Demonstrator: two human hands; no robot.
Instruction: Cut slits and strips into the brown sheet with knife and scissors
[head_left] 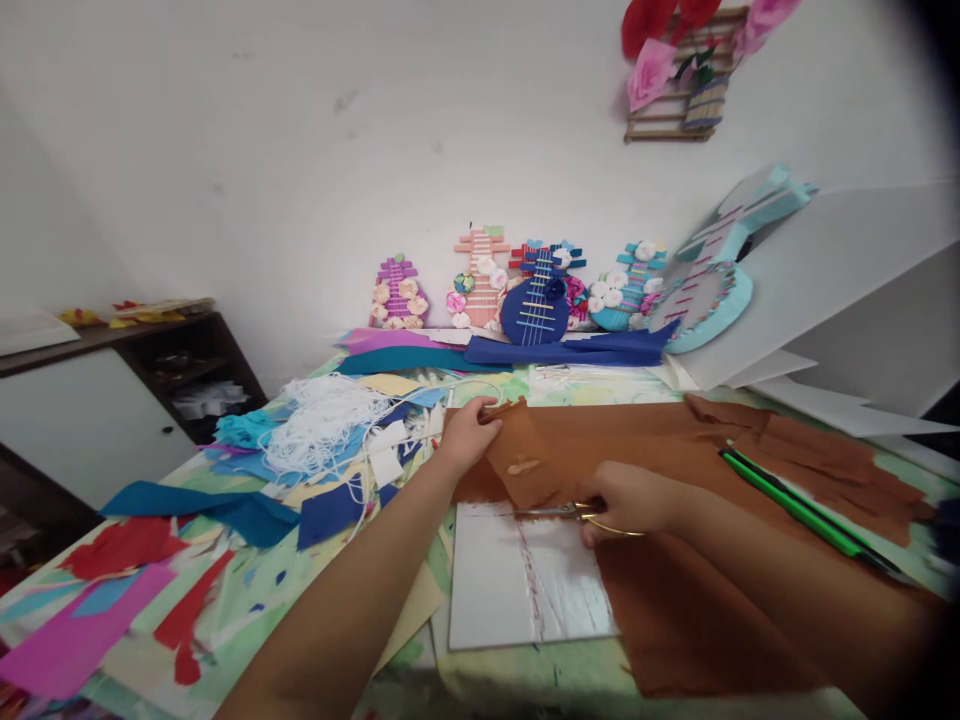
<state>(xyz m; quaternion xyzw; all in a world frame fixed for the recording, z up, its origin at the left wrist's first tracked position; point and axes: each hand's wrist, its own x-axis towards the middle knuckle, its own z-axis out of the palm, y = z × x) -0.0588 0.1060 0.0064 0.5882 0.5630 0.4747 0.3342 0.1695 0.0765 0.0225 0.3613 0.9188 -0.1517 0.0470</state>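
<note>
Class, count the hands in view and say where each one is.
2. The left hand is at the edge of the brown paper, left of centre; the right hand, further right, holds the scissors. No others show.

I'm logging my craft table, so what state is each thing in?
Brown sheets, spread out, partly wrinkled
Scissors, in right hand, blade opening unclear
Left hand, holding brown sheets
White board, lying flat
White string, tangled
Green cutter, lying flat
Dark blue lute, standing upright
Cabinet door, looks shut
</note>
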